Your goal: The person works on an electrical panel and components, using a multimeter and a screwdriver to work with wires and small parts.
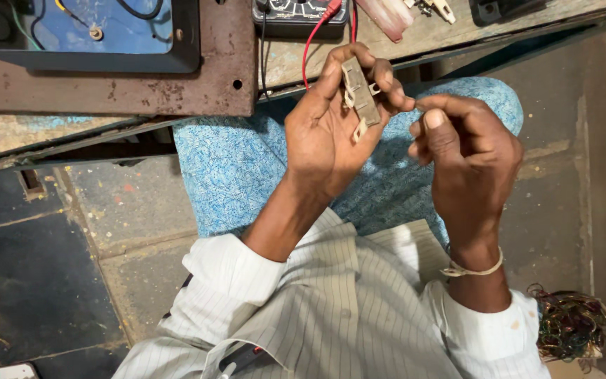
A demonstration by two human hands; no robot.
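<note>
My left hand (324, 133) holds a small tan rectangular part (359, 92) with pale clips on its sides, upright between thumb and fingers above my lap. My right hand (461, 151) is just to its right, thumb and forefinger pinched together close to the left fingertips; whether something tiny sits in that pinch I cannot tell. Both hands hover over my blue patterned trousers (236, 168), in front of the bench edge.
A rusty metal bench (205, 88) runs across the top, with a blue-faced dark-framed device (106, 31), a black meter (299, 12) with red and black leads (311, 49), and small tools. A tangle of coloured wire (569, 323) lies on the floor at lower right.
</note>
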